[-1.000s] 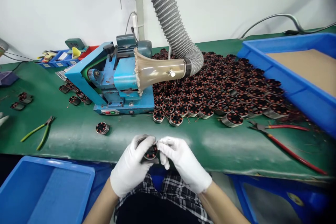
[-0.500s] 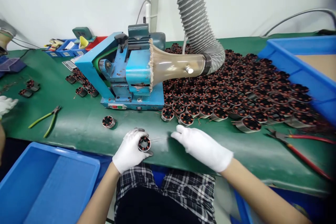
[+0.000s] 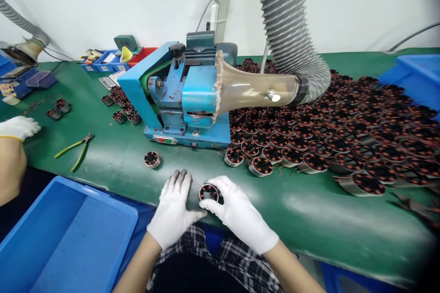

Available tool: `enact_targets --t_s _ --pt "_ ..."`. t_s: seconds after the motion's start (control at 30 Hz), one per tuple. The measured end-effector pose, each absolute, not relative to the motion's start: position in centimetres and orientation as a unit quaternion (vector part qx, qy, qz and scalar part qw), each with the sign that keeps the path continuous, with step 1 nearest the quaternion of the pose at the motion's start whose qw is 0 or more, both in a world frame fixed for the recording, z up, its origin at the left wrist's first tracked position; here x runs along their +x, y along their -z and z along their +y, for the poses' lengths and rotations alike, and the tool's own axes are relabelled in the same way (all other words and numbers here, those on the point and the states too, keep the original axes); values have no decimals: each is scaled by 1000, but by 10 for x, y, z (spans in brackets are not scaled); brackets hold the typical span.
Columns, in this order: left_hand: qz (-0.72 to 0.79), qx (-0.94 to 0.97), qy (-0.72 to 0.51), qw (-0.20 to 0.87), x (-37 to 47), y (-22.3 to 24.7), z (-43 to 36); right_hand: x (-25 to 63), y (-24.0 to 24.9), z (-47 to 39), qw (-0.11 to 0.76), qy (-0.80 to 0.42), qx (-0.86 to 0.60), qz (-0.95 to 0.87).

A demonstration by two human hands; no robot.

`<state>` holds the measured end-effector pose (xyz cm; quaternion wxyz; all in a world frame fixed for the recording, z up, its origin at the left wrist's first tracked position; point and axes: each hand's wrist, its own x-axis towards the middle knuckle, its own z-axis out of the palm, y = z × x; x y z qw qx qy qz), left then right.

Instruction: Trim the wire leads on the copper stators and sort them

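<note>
A motor stator (image 3: 208, 193), a metal ring with copper windings inside, is at the front edge of the green table. My white-gloved right hand (image 3: 232, 206) wraps round it from the right, thumb in front and fingers behind. Just left of it, my left hand (image 3: 174, 210) lies with fingers stretched out and its thumb pointing toward the ring; nothing is in it. Thin wire leads stick out at the ring's upper left. Another stator (image 3: 152, 159) stands alone on the table, up and left of my hands.
A blue belt machine (image 3: 185, 100) with a suction funnel and grey hose stands behind. Many stators (image 3: 314, 162) crowd the right side. Green-handled pliers (image 3: 79, 149) and a blue bin (image 3: 68, 238) are at left. A co-worker's gloved hand (image 3: 20, 128) rests at far left. Other pliers (image 3: 417, 208) lie at right.
My left hand has let go of the stator and opened. My right hand has come in from the right and taken hold of it. The view has turned somewhat to the left.
</note>
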<state>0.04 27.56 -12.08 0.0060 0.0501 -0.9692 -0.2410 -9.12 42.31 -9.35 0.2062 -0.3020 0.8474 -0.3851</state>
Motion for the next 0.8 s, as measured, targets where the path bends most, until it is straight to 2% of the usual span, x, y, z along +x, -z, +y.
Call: enact_targets --t_s 0.1,0.23,0.33,0.4,0.47,0.53,0.67,0.73,0.8 --pt "-954 15 299 -11 -19 120 266 -97 93 424 286 454 -273 799" --pt "-916 16 401 -19 -28 124 273 -95 97 427 368 537 -155 743" --pt "-914 29 404 11 -25 127 278 -97 93 435 467 606 -70 640" --pt "-917 27 398 24 -24 126 279 -103 85 444 485 682 -21 547" --pt "-920 24 390 37 -25 124 280 -110 79 455 447 732 0 514" --pt "-923 22 381 47 -26 122 281 -114 76 465 397 703 -33 589" --pt "-926 18 373 48 -26 120 280 -106 82 474 232 476 -222 819" --pt "-924 -1 380 42 -25 118 278 -99 86 472 159 379 -330 850" --pt "-920 -21 390 35 -25 117 276 -94 89 466 121 302 -404 855"
